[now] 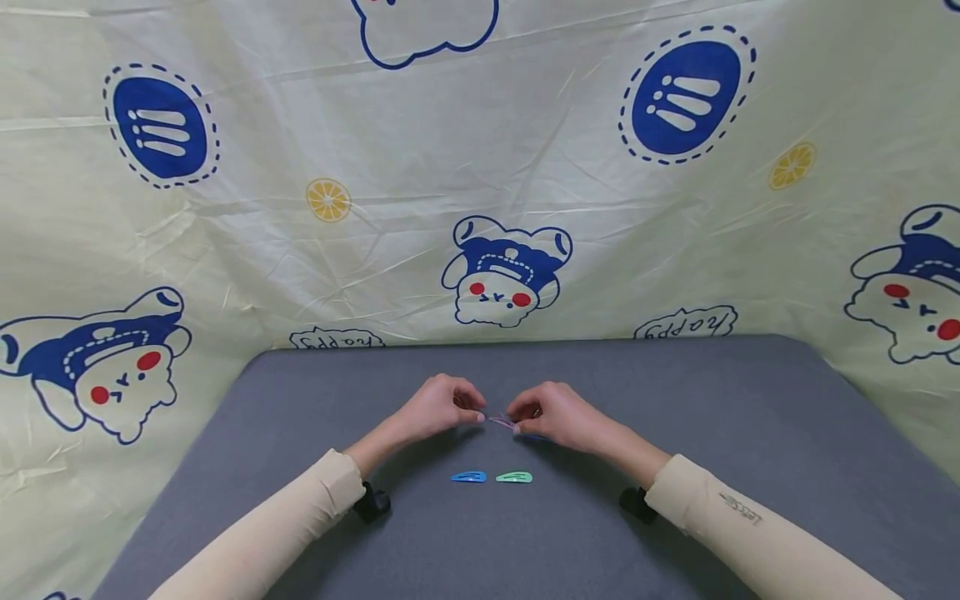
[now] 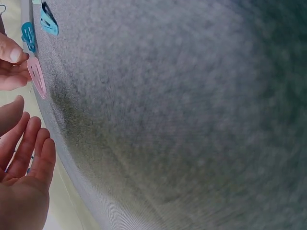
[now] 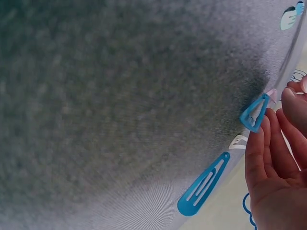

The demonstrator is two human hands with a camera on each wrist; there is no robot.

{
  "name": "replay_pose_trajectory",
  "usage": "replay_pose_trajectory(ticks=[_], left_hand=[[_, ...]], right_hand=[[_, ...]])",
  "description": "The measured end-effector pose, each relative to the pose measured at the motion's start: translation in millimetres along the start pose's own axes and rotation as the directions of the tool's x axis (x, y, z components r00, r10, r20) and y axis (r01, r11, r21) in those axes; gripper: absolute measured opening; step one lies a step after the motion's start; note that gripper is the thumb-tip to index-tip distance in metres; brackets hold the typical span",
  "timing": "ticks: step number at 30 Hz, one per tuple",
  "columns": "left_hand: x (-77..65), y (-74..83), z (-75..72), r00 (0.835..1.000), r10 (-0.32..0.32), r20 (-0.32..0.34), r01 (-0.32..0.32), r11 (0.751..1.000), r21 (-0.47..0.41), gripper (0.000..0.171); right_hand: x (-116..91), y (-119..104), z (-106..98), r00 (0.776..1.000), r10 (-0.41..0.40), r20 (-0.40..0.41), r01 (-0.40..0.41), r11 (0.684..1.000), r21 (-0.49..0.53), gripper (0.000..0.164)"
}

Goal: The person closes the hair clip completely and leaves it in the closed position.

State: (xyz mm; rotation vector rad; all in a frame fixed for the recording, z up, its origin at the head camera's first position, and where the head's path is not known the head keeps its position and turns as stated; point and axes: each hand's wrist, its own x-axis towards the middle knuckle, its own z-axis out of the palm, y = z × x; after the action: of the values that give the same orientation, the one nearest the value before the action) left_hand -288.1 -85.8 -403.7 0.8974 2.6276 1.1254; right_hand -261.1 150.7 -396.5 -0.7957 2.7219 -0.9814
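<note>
Pink clip (image 1: 502, 422) sits at 12 o'clock from green clip (image 1: 514, 477). Only right-wrist view shows white clip (image 3: 234, 142), 7 o'clock of pink. Right hand (image 1: 561, 417) pinches pink; left hand (image 1: 437, 406), at 9, fingers relaxed, thumb apart.

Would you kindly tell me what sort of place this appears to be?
Probably a makeshift indoor filming corner: a cartoon-print sheet hangs behind a grey table, with two black devices, perhaps wrist cameras, in view.
</note>
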Motion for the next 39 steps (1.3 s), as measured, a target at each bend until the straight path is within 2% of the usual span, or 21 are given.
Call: replay_pose_trajectory(ticks=[9,23,30,39], left_hand=[[-0.1,-2.8,1.2,1.0,-0.008,0.006,0.008,1.0,-0.02,0.017],[-4.5,-5.8,-0.5,1.0,-0.018,0.008,0.018,0.999,-0.033,0.018],[-6.4,-7.5,-1.0,1.0,-0.017,0.013,0.018,0.999,-0.039,0.017],[-8.1,-9.2,-1.7,1.0,-0.009,0.007,0.01,0.999,-0.048,0.018]], right_hand=[[7.5,1.6,6.3,0.999,0.047,-0.002,-0.047,0.999,-0.017,0.015],[12.7,1.8,8.6,0.998,0.067,0.017,-0.067,0.998,-0.023,0.013],[11.5,3.5,7.7,0.999,0.042,0.012,-0.041,0.997,-0.058,0.01],[11.1,4.0,6.6,1.0,0.012,0.028,-0.011,0.999,-0.044,0.008]])
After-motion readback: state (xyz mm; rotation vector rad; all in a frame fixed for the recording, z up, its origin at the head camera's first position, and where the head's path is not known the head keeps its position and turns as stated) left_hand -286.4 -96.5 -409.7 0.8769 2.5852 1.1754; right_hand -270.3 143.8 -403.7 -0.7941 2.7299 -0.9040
